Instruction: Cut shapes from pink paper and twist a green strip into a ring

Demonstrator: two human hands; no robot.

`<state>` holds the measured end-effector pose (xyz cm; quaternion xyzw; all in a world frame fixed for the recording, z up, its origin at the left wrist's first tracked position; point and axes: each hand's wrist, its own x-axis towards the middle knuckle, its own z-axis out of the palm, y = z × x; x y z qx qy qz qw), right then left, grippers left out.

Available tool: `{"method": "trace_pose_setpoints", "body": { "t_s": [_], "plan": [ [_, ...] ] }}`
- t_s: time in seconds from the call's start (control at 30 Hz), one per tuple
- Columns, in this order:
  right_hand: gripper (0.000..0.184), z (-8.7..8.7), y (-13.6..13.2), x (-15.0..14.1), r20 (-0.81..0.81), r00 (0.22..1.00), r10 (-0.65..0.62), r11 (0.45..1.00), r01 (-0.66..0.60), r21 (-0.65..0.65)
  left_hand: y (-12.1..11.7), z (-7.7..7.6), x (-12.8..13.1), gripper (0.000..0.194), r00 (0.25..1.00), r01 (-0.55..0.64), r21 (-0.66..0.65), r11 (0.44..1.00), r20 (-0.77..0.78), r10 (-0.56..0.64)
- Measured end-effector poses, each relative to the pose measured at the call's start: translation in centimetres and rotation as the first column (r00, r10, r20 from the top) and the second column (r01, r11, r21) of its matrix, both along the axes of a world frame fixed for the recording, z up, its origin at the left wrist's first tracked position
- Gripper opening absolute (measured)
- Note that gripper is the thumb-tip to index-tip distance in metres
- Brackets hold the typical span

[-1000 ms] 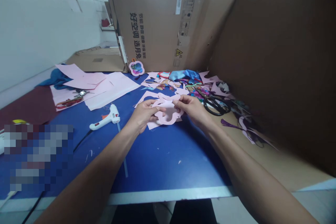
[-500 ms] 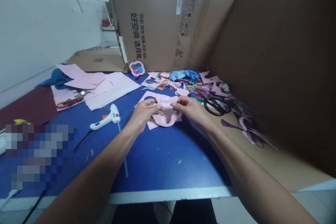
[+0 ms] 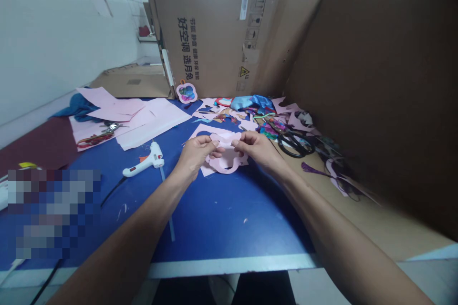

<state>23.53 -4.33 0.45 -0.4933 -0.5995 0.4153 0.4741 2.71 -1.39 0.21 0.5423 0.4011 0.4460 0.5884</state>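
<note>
A pink paper frame with a scalloped edge and an open middle (image 3: 226, 168) is held up over the blue table. My left hand (image 3: 196, 155) pinches its left side between thumb and fingers. On the other side, my right hand (image 3: 258, 148) grips the upper right edge the same way. Beneath the frame lies a pink paper sheet (image 3: 205, 129) with cut-outs. To the left of my left hand rests a white glue gun (image 3: 145, 161), a clear glue stick trailing from its back. Black-handled scissors (image 3: 296, 147) lie beyond my right hand.
Pink paper sheets (image 3: 153, 116) and a blue cloth (image 3: 79, 107) are at the back left. Fabric scraps (image 3: 254, 104) pile up at the back. A finished flower-shaped ornament (image 3: 186, 93) leans on the cardboard wall (image 3: 218, 24). A purple tassel (image 3: 313, 168) lies at right.
Both hands stay almost in place on the pink paper frame. The fingers of my left hand have shifted slightly along its edge.
</note>
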Motion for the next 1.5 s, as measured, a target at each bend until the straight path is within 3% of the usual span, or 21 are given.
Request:
{"method": "trace_pose_setpoints", "body": {
  "t_s": [0.47, 0.67, 0.8, 0.93, 1.1, 1.23, 1.33, 1.43, 1.5],
  "plan": [
    [0.041, -0.1, 0.1, 0.1, -0.004, 1.0, 0.006, 1.0, -0.006, 0.02, -0.2, 0.0, 0.1, 0.013, 1.0, -0.014, 0.011, 1.0, 0.003, 0.014],
    [0.039, 0.3, 0.0, 0.2, -0.022, 1.0, -0.017, 1.0, 0.017, 0.0, -0.2, 0.4, 0.1, 0.016, 0.998, -0.003, -0.045, 0.999, 0.057, 0.006],
    [0.039, 1.7, -0.1, 2.1, -0.059, 0.997, -0.056, 0.998, 0.057, 0.012, 0.3, 0.8, -0.4, 0.02, 0.987, -0.067, -0.036, 0.997, 0.141, 0.072],
    [0.036, 2.7, -0.3, 4.5, -0.033, 0.994, -0.1, 0.994, 0.101, 0.037, 1.0, 0.8, -1.1, 0.016, 0.969, -0.211, -0.059, 0.976, 0.12, 0.217],
    [0.036, 2.8, -0.7, 4.9, 0.014, 0.996, 0.091, 0.991, -0.089, -0.096, 1.2, 0.6, -1.4, 0.013, 0.958, -0.252, -0.085, 0.964, 0.119, 0.261],
    [0.034, 3.6, -1.6, 3.6, -0.116, 0.954, 0.275, 0.934, -0.294, -0.205, 1.3, 0.5, -1.4, 0.016, 0.964, -0.225, -0.073, 0.972, 0.125, 0.233],
    [0.036, 3.8, -2.1, 2.7, -0.165, 0.927, 0.337, 0.897, -0.369, -0.244, 1.4, 0.2, -1.4, 0.018, 0.967, -0.218, -0.069, 0.974, 0.122, 0.225],
    [0.037, 3.0, -1.8, 2.3, 0.0, 0.932, 0.362, 0.895, -0.348, -0.279, 1.5, 0.0, -1.4, 0.02, 0.967, -0.231, -0.063, 0.971, 0.098, 0.236],
    [0.035, 2.2, -1.1, 2.5, 0.262, 0.939, 0.223, 0.959, -0.164, -0.229, 1.5, 0.0, -1.3, 0.019, 0.967, -0.245, -0.043, 0.969, 0.061, 0.247]
  ]
}}
